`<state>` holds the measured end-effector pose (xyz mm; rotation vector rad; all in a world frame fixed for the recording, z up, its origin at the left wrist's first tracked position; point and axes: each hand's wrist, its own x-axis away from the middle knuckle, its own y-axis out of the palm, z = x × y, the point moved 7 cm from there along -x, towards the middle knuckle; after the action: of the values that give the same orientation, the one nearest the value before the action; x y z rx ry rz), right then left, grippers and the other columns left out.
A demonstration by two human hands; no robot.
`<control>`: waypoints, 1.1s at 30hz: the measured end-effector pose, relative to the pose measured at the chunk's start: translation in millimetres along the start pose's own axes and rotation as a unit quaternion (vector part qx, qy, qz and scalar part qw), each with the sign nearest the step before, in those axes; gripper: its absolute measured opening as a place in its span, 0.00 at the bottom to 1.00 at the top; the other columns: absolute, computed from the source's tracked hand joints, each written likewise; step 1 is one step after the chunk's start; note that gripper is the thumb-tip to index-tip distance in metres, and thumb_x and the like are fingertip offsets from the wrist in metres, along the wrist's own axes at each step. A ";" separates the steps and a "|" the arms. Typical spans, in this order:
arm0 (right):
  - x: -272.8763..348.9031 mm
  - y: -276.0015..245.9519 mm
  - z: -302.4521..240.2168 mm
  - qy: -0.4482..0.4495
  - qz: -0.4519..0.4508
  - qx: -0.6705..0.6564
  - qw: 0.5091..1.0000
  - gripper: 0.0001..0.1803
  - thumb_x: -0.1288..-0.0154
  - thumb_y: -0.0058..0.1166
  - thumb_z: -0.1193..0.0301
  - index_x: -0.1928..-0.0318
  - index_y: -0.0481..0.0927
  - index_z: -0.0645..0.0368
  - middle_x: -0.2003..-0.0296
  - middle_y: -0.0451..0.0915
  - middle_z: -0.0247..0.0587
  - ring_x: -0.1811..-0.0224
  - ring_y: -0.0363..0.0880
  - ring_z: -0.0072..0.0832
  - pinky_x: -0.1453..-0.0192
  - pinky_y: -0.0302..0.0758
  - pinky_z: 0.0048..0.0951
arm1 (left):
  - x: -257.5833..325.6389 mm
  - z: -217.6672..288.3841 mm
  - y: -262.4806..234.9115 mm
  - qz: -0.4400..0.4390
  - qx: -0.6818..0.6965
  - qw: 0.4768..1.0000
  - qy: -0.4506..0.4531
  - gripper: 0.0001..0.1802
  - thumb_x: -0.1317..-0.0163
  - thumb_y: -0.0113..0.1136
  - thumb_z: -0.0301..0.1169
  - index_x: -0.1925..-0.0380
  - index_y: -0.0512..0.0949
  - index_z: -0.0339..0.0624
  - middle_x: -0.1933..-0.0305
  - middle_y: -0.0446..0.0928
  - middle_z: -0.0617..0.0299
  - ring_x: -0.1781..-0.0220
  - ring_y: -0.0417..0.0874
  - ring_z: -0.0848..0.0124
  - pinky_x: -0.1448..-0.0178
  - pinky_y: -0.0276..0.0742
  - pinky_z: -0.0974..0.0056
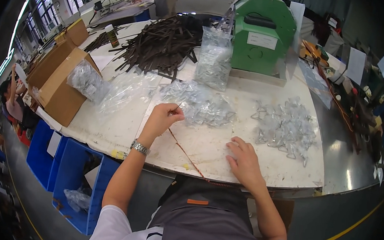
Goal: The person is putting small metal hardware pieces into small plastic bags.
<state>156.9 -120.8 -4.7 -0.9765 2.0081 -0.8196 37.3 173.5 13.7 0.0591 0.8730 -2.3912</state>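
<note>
Plastic bag (216, 37) holds silvery pieces (213, 66); left grip (164, 118) pinches cord (184, 152).

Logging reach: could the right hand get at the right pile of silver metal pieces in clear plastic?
Probably yes: the right hand looks free, and only bare white tabletop separates it from that silver metal pile.

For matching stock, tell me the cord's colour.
The cord is reddish-brown, seen best in the head view.

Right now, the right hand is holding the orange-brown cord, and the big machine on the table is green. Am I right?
Not quite: it's the left hand holding the orange-brown cord, as the head view shows. The big machine on the table is green.
</note>
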 end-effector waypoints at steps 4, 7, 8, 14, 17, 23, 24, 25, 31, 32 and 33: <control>0.0 -0.3 -4.0 -0.016 -0.005 -0.016 1.000 0.22 0.37 0.67 0.75 0.41 0.82 0.61 0.36 0.76 0.50 0.40 0.76 0.50 0.32 0.75 0.45 | -0.1 -12.9 -1.3 0.017 0.098 0.992 -0.076 0.06 0.34 0.72 0.28 0.65 0.86 0.36 0.74 0.79 0.69 0.73 0.73 0.81 0.68 0.69 0.70; -5.4 -0.3 -11.0 -0.021 -0.026 -0.030 0.999 0.22 0.33 0.66 0.74 0.39 0.82 0.61 0.34 0.76 0.50 0.37 0.76 0.49 0.31 0.74 0.45 | 4.6 -12.3 0.8 0.027 0.184 0.978 -0.098 0.07 0.31 0.71 0.29 0.64 0.84 0.37 0.74 0.76 0.73 0.75 0.70 0.83 0.72 0.64 0.72; -10.4 2.2 -8.1 0.060 -0.063 -0.154 0.984 0.23 0.32 0.66 0.72 0.38 0.81 0.61 0.32 0.75 0.50 0.38 0.78 0.46 0.34 0.76 0.43 | 5.7 -7.4 3.4 0.029 0.213 0.971 -0.103 0.07 0.30 0.70 0.29 0.63 0.83 0.38 0.75 0.74 0.74 0.76 0.67 0.84 0.73 0.62 0.72; -51.4 22.3 -11.4 0.056 0.062 -0.305 0.949 0.25 0.29 0.67 0.69 0.35 0.80 0.63 0.34 0.79 0.47 0.48 0.85 0.31 0.46 0.83 0.34 | 27.2 32.7 52.3 -0.126 0.395 0.904 -0.107 0.07 0.25 0.67 0.30 0.58 0.79 0.41 0.75 0.70 0.76 0.79 0.63 0.86 0.77 0.56 0.75; -68.3 31.1 7.2 0.058 0.025 -0.296 0.953 0.20 0.28 0.68 0.69 0.40 0.83 0.64 0.50 0.88 0.43 0.59 0.86 0.24 0.54 0.83 0.29 | 33.2 41.1 68.7 -0.157 0.426 0.885 -0.103 0.06 0.25 0.66 0.30 0.58 0.80 0.40 0.74 0.70 0.76 0.79 0.63 0.87 0.77 0.55 0.75; -66.1 55.2 21.0 0.165 -0.049 -0.452 0.876 0.10 0.27 0.66 0.70 0.55 0.85 0.66 0.73 0.88 0.34 0.73 0.81 0.16 0.67 0.76 0.23 | 38.5 36.7 36.0 -0.045 0.260 0.952 -0.156 0.12 0.27 0.69 0.31 0.49 0.82 0.37 0.73 0.73 0.75 0.80 0.64 0.87 0.78 0.57 0.75; -64.0 55.7 14.8 0.178 -0.058 -0.469 0.863 0.09 0.27 0.66 0.71 0.57 0.85 0.66 0.72 0.88 0.34 0.73 0.80 0.16 0.67 0.76 0.23 | 42.9 33.5 37.4 -0.043 0.258 0.952 -0.161 0.12 0.27 0.69 0.31 0.49 0.82 0.37 0.73 0.73 0.75 0.80 0.64 0.87 0.78 0.57 0.75; -64.4 59.7 13.3 0.179 -0.062 -0.472 0.861 0.09 0.27 0.66 0.71 0.57 0.85 0.66 0.72 0.88 0.34 0.73 0.80 0.16 0.67 0.76 0.23 | 45.7 35.1 42.3 -0.050 0.226 0.965 -0.123 0.12 0.27 0.69 0.31 0.49 0.83 0.37 0.73 0.74 0.75 0.80 0.64 0.87 0.78 0.57 0.75; -68.7 72.6 -2.5 0.154 -0.063 -0.476 0.864 0.10 0.25 0.64 0.70 0.54 0.85 0.67 0.68 0.89 0.40 0.69 0.86 0.23 0.62 0.84 0.28 | 34.2 -7.9 39.2 -0.025 0.235 0.959 -0.160 0.09 0.29 0.70 0.32 0.59 0.85 0.36 0.73 0.81 0.69 0.81 0.66 0.86 0.78 0.57 0.74; -71.0 61.0 -8.6 0.121 -0.032 -0.385 0.914 0.10 0.26 0.64 0.71 0.52 0.84 0.65 0.63 0.89 0.43 0.63 0.87 0.29 0.57 0.84 0.32 | 22.6 -18.8 17.8 0.030 0.289 0.944 -0.157 0.10 0.29 0.70 0.33 0.61 0.85 0.36 0.74 0.81 0.69 0.81 0.65 0.86 0.79 0.56 0.74; -73.7 51.6 -16.9 0.083 -0.002 -0.290 0.953 0.11 0.27 0.64 0.71 0.49 0.84 0.64 0.58 0.89 0.46 0.58 0.88 0.36 0.52 0.85 0.36 | 9.5 -45.5 -7.3 0.106 0.375 0.907 -0.161 0.10 0.27 0.69 0.32 0.62 0.84 0.34 0.70 0.83 0.66 0.82 0.61 0.86 0.80 0.51 0.74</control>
<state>156.2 -29.5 -11.4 -1.2629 2.4589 -0.3105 18.6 200.5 -20.0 0.0521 -0.2231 -2.2944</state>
